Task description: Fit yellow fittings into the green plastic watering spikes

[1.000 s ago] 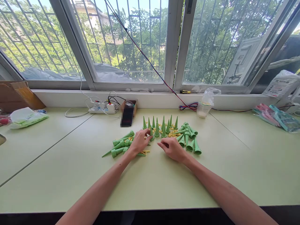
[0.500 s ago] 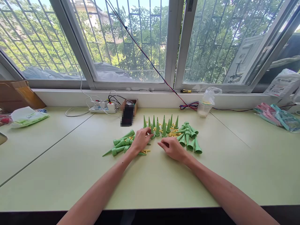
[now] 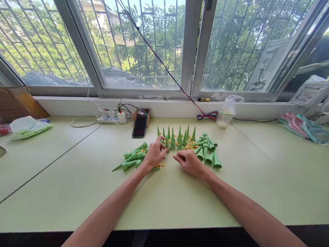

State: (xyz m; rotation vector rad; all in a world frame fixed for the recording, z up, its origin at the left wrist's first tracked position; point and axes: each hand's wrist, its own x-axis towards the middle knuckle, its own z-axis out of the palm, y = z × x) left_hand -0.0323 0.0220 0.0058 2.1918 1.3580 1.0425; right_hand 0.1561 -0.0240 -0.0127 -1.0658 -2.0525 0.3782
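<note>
Green cones (image 3: 172, 141) stand upright on the table (image 3: 164, 202), nearer its far edge than its near edge, with yellow pieces (image 3: 189, 146) among them. The person's left hand (image 3: 154, 153) has thumb and forefinger apart beside one cone; contact cannot be told. The right hand (image 3: 190, 163) is curled; whether it grips anything is unclear.
</note>
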